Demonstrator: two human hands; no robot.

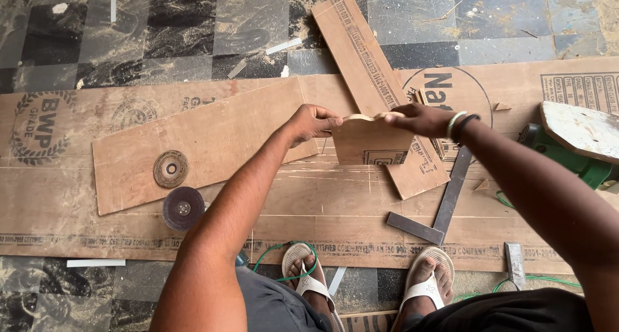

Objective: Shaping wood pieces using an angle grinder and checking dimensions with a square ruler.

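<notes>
Plywood covers most of the floor here: a big sheet (335, 203) lies flat across the dark tiles, and everything else sits on or beside it. Above the middle of that sheet both hands meet at a thin, pale wood strip (362, 117), held level in the air. The left hand (313, 122) has its fingers curled shut around one end of the strip, and the right hand (419, 119), with bangles at the wrist, pinches the other end with fingers closed. Just beneath the strip a long narrow board (377, 87) lies slanted across the sheet, running off its far edge onto the tiles. Toward the sheet's left part rests a wide offcut panel (206, 138), with one grinding disc (171, 169) on it and a darker disc (183, 208) just off its near edge. On the sheet's right part, near the person's feet, lies a metal square (445, 203). At the sheet's right end a green power tool (567, 158) sits partly under a pale scrap of board (580, 129). Two sandalled feet stand at the sheet's near edge.
</notes>
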